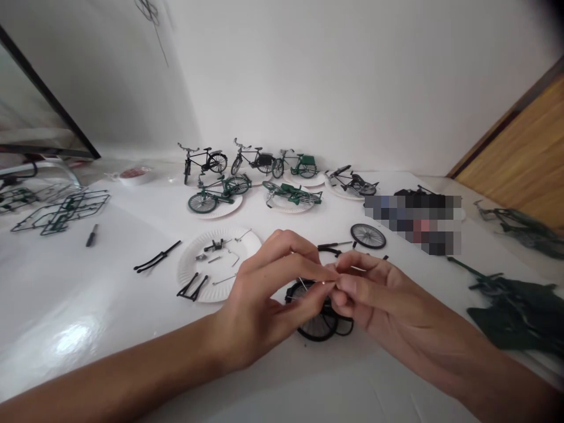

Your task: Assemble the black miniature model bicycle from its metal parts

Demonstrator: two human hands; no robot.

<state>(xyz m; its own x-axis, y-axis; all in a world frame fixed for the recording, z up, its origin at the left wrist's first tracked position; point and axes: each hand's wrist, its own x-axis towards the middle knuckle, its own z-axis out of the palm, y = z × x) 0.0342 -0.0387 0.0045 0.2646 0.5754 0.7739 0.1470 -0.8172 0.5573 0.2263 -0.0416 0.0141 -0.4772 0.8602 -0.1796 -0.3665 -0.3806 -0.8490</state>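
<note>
We pinch a thin part point(328, 282) above a wheel point(317, 326)
Our left hand point(264, 288) and right hand point(383, 291) meet, fingers narrowed on it; the wheel lies beneath, right of the paper plate point(187, 258).

The smooth white table point(110, 294) is glossy, with bright glare towards its front left corner. On it, the round white plate point(188, 258) with a fluted rim looks like matt paper, bearing a short silver rod point(215, 259) of metallic look. The black-tyred spoked wheel point(316, 326) looks rubbery and dull. Beyond the back right corner, the brown grained panel point(529, 153) looks wooden, faintly satiny.
</note>
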